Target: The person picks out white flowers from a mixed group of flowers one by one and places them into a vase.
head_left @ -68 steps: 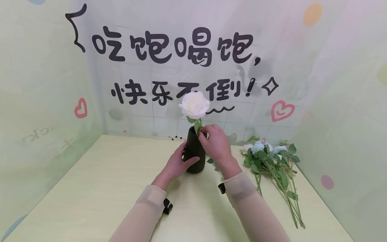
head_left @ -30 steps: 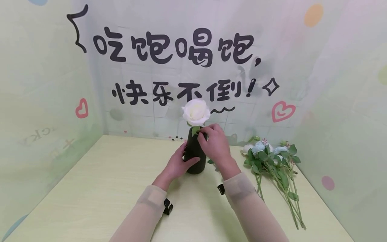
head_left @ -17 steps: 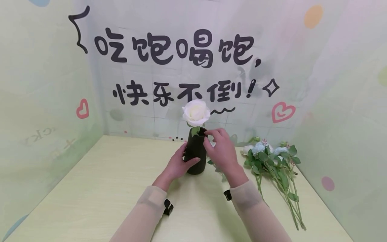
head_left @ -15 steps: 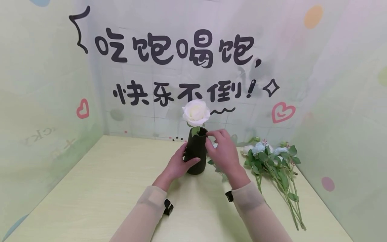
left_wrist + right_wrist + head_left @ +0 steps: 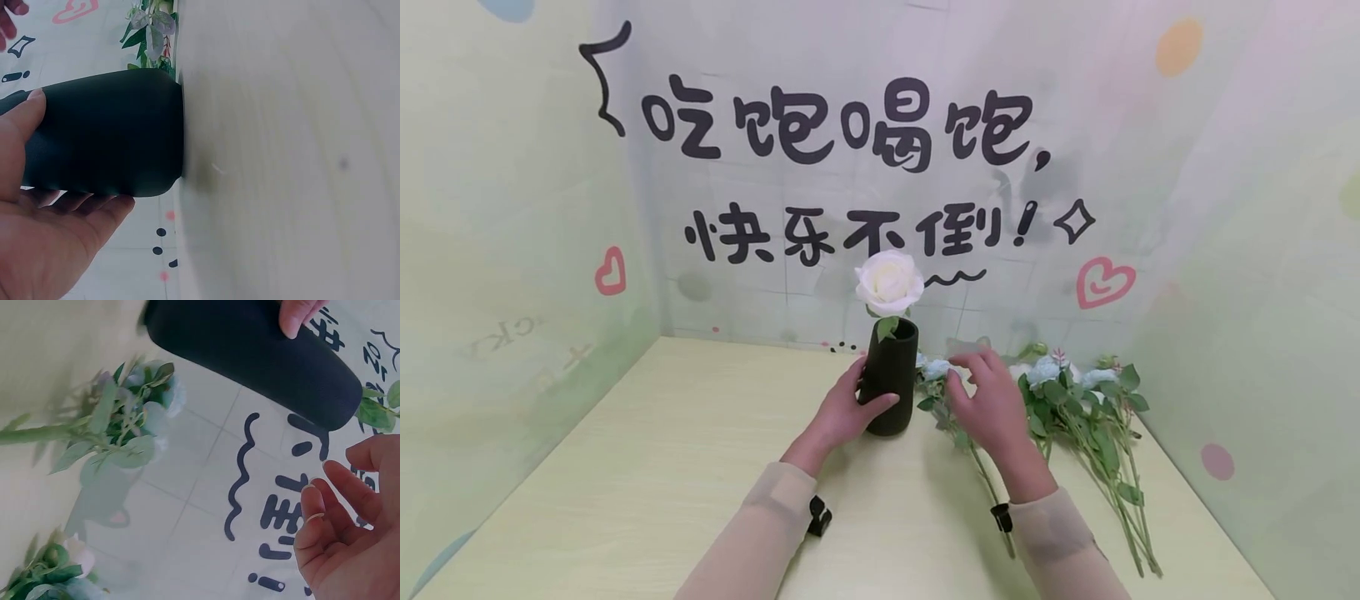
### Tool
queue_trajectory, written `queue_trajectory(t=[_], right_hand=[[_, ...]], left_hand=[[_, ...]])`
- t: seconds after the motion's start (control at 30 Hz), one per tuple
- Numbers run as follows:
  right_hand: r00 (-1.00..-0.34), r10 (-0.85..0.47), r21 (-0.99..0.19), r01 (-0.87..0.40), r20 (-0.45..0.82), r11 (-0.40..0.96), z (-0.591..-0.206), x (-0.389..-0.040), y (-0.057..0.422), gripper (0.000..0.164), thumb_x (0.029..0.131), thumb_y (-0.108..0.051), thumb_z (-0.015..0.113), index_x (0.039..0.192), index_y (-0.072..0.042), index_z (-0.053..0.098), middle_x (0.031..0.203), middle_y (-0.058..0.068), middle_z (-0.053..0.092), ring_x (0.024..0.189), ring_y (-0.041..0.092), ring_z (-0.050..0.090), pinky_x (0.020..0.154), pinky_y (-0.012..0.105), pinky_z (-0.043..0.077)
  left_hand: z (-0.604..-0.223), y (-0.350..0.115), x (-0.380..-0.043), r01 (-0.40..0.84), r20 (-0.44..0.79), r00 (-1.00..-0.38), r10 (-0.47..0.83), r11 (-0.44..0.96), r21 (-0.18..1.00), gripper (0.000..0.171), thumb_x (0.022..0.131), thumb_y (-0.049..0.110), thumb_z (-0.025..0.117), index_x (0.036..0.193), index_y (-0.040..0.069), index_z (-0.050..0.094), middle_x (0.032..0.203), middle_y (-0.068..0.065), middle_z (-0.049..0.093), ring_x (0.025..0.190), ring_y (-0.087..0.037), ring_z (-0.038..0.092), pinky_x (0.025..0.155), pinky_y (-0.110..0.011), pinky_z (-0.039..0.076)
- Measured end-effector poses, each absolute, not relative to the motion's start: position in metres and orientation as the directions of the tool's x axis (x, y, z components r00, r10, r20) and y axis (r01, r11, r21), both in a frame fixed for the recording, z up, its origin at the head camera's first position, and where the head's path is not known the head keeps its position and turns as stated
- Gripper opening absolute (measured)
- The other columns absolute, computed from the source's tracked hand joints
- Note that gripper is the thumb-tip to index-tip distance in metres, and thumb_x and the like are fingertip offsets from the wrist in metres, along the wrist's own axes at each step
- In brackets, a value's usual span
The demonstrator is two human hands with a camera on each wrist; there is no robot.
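Observation:
A black vase (image 5: 889,383) stands upright on the table, and a white rose (image 5: 890,283) rises from its mouth with a green leaf at the rim. My left hand (image 5: 842,410) grips the vase low on its left side, thumb across the front, as the left wrist view also shows on the dark vase wall (image 5: 106,134). To the right of the vase, my right hand (image 5: 992,404) hovers with loosely curled fingers and holds nothing. Below and behind it lies a stem of pale blue flowers (image 5: 937,369); the right wrist view shows these blue flowers (image 5: 147,394) apart from my fingers.
A bunch of artificial flowers (image 5: 1097,417), white and blue with long green stems, lies at the right side of the pale wooden table (image 5: 647,467). Behind it rises a printed backdrop (image 5: 850,183) with black lettering, and printed side walls close in left and right.
The rose has sunk lower into the vase. My right hand has let go of its stem and moved right and down, uncovering the blue flower stem. My left hand stays on the vase.

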State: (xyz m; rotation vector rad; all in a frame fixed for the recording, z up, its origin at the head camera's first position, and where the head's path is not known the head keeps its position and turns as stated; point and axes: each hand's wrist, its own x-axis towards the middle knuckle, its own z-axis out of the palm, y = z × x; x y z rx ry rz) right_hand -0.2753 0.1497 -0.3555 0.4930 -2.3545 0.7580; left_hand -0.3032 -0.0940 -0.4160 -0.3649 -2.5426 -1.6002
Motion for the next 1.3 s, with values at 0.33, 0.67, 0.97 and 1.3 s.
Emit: queue_trajectory(t=[0.33,0.67,0.97,1.3], right_hand=[[-0.863,-0.114,-0.439,-0.359,0.493,0.824,-0.348,-0.283,0.184,0.033,0.109,-0.022,0.063,0.133,-0.001,0.073,0.129,0.022,0.071,0.107,0.040,0.072,0.087,0.056,0.063],[-0.932,0.011,-0.543,-0.202,0.362,0.815,-0.339,-0.292,0.245,0.044,0.113,-0.027,0.054,0.142,0.003,0.067,0.138,0.028,0.067,0.115,0.044,0.070,0.093,0.061,0.060],[-0.974,0.086,-0.559,-0.048,0.211,0.828,-0.338,-0.293,0.296,0.054,0.111,-0.030,0.049,0.150,0.007,0.058,0.144,0.033,0.065,0.126,0.052,0.066,0.100,0.065,0.057],[-0.996,0.080,-0.478,0.087,-0.035,0.874,-0.358,-0.299,0.338,0.054,0.107,-0.027,0.061,0.140,0.015,0.060,0.139,0.039,0.064,0.126,0.059,0.062,0.104,0.067,0.055]], left_hand=[[-0.417,-0.097,-0.303,0.249,0.214,-0.968,0.129,0.406,0.879,0.089,0.103,0.039,0.079,0.172,0.009,0.032,0.168,-0.023,0.049,0.155,-0.048,0.049,0.127,-0.063,0.043],[-0.417,-0.098,-0.301,0.254,0.218,-0.967,0.132,0.412,0.875,0.089,0.103,0.036,0.080,0.172,0.006,0.032,0.168,-0.024,0.049,0.153,-0.049,0.050,0.126,-0.063,0.044],[-0.418,-0.096,-0.303,0.266,0.227,-0.963,0.143,0.419,0.868,0.089,0.103,0.036,0.079,0.172,0.007,0.032,0.168,-0.023,0.048,0.153,-0.048,0.051,0.126,-0.063,0.044],[-0.416,-0.094,-0.302,0.253,0.216,-0.967,0.136,0.413,0.875,0.088,0.103,0.036,0.079,0.172,0.008,0.032,0.167,-0.022,0.049,0.154,-0.047,0.050,0.127,-0.062,0.043]])
